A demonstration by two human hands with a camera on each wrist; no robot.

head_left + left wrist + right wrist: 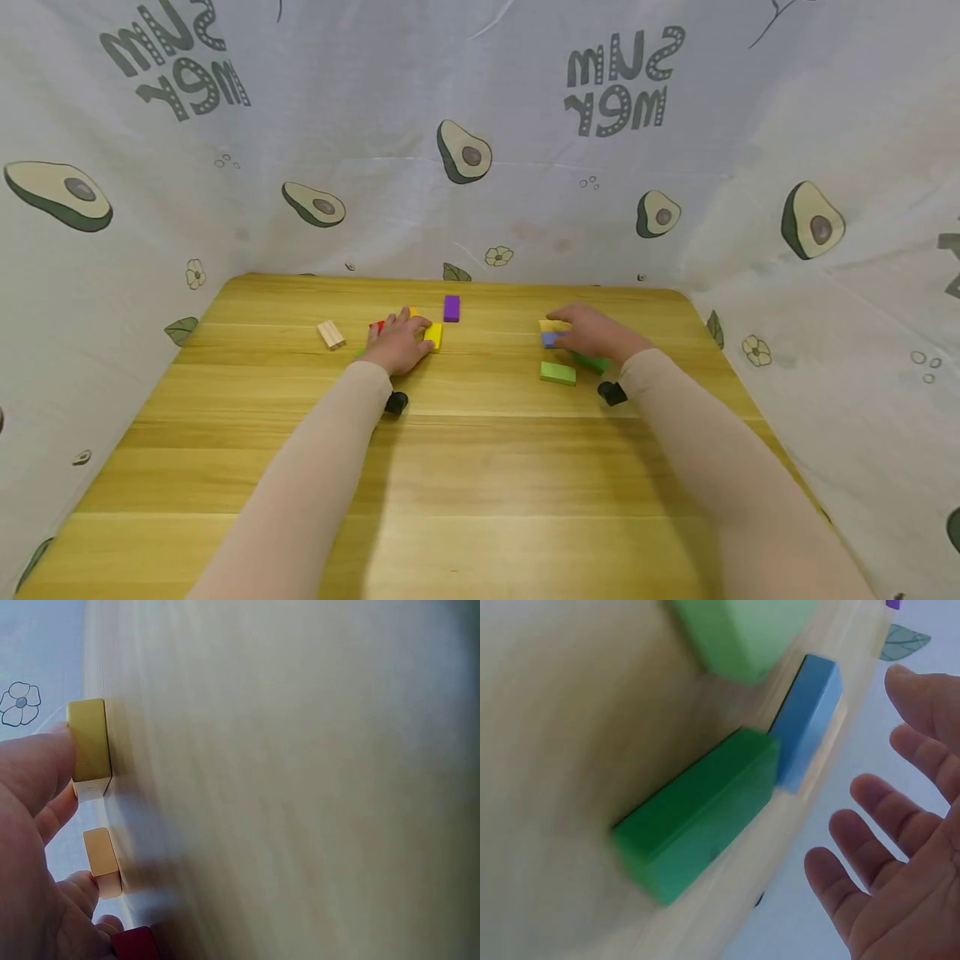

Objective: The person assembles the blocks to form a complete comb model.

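Spread over a cluster of small blocks at the table's back left is my left hand (pixel 397 346). Its thumb touches a yellow block (pixel 90 741). Other fingertips reach an orange block (pixel 101 855) and a red block (pixel 136 943). On the right, my right hand (pixel 596 333) hovers with its fingers parted and nothing held. Below and beside it lie a blue block (pixel 806 720), a dark green block (pixel 701 810), a light green block (pixel 558 373) and a pale yellow block (pixel 553 326), the last partly covered in the head view.
A purple block (pixel 452 308) lies near the wooden table's (pixel 480 467) back edge, between the hands. Left of the left hand is a plain wood-coloured block (pixel 331 335). A printed white sheet (pixel 390 100) hangs behind and around the table.
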